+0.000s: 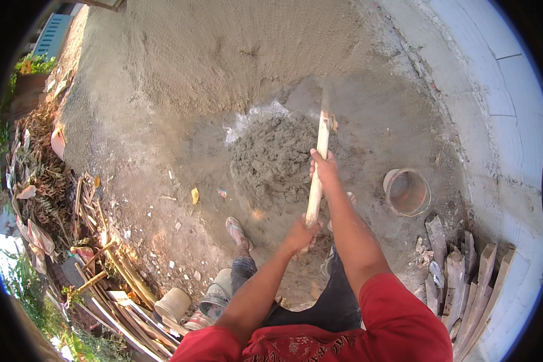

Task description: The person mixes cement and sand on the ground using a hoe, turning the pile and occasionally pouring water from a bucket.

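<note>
Both hands are wrapped round the pale wooden handle (pixel 315 196) of a long tool, which slants up and slightly right, away from my body. My left hand (pixel 301 235) grips near its close end. Farther up, my right hand (pixel 324 167) is closed round the middle of the handle. The tool's far end blurs into the grey ground, so the kind of head cannot be made out. Just left of the handle lies a lumpy heap of wet grey mortar (pixel 268 160), with pale powder (pixel 259 116) along its far side.
A round bucket (pixel 390 179) stands at the right, beyond wooden boards (pixel 455 280) leaning by a pale block wall (pixel 507 108). My sandalled foot (pixel 235 229) is below the heap. Buckets (pixel 174 303), poles (pixel 130 280) and dry leaves (pixel 45 175) line the left. Sand (pixel 223 48) spreads beyond.
</note>
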`<action>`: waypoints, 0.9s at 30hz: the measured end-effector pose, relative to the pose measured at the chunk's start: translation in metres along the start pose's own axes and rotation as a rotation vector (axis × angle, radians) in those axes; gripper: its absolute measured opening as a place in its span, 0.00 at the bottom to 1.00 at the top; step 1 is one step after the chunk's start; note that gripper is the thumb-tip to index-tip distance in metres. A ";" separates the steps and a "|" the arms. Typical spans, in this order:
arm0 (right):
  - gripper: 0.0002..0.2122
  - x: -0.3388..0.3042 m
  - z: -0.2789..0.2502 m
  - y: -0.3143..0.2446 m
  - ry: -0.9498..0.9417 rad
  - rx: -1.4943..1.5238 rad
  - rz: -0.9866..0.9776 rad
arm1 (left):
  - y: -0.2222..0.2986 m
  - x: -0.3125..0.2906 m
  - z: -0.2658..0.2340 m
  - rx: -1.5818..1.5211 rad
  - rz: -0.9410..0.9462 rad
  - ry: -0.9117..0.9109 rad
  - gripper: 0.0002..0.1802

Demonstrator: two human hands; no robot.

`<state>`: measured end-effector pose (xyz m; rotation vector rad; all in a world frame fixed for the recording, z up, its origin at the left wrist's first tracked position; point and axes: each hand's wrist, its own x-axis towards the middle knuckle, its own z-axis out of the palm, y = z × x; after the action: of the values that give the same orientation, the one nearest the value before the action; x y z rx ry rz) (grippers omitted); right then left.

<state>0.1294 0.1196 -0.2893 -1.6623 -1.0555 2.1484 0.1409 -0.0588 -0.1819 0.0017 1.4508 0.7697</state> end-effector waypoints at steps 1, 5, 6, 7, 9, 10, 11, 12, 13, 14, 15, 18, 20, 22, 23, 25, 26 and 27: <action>0.14 0.031 0.019 0.006 -0.009 0.030 0.004 | 0.011 0.024 -0.026 0.158 -0.052 0.082 0.24; 0.15 0.127 0.107 0.035 -0.010 0.121 -0.018 | -0.007 0.126 -0.135 0.781 0.276 0.473 0.25; 0.15 0.143 0.119 0.046 -0.007 0.102 0.001 | -0.003 0.139 -0.151 0.762 0.257 0.466 0.25; 0.14 0.155 0.128 0.057 0.033 0.054 0.037 | -0.001 0.148 -0.164 0.768 0.229 0.457 0.25; 0.13 0.172 0.136 0.084 0.074 -0.017 0.093 | -0.014 0.151 -0.176 0.752 0.181 0.440 0.26; 0.12 0.178 0.128 0.095 0.116 -0.098 0.062 | -0.022 0.151 -0.177 0.647 0.074 0.334 0.26; 0.11 0.181 0.125 0.101 0.150 -0.171 0.023 | -0.028 0.148 -0.180 0.548 -0.024 0.236 0.26; 0.11 0.181 0.122 0.110 0.145 -0.183 0.026 | -0.038 0.145 -0.180 0.534 -0.028 0.236 0.26; 0.10 0.177 0.116 0.118 0.123 -0.264 0.110 | -0.049 0.137 -0.175 0.502 -0.039 0.236 0.25; 0.09 0.168 0.106 0.127 0.108 -0.343 0.195 | -0.061 0.124 -0.165 0.471 -0.051 0.228 0.25; 0.09 0.161 0.091 0.136 0.137 -0.403 0.208 | -0.065 0.114 -0.153 0.442 -0.085 0.191 0.24; 0.10 0.088 0.077 0.179 0.161 -0.458 0.287 | -0.129 0.064 -0.119 0.470 -0.139 0.231 0.24; 0.12 0.037 0.063 0.187 0.136 -0.563 0.337 | -0.163 0.029 -0.098 0.387 -0.137 0.189 0.24; 0.16 -0.011 0.051 0.193 0.186 -0.564 0.323 | -0.192 -0.005 -0.075 0.287 -0.203 0.156 0.23; 0.17 -0.029 0.030 0.201 0.181 -0.545 0.316 | -0.198 -0.021 -0.060 0.372 -0.168 0.174 0.23; 0.18 -0.070 -0.004 0.222 0.179 -0.494 0.310 | -0.225 -0.052 -0.033 0.446 -0.176 0.189 0.22; 0.17 -0.094 -0.017 0.232 0.188 -0.464 0.311 | -0.248 -0.065 -0.019 0.434 -0.217 0.178 0.22; 0.17 -0.118 -0.028 0.242 0.193 -0.426 0.310 | -0.273 -0.078 -0.002 0.493 -0.226 0.199 0.22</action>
<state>0.2524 -0.1097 -0.3627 -2.3092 -1.3390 1.9705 0.2722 -0.3051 -0.2347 0.1392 1.7649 0.2192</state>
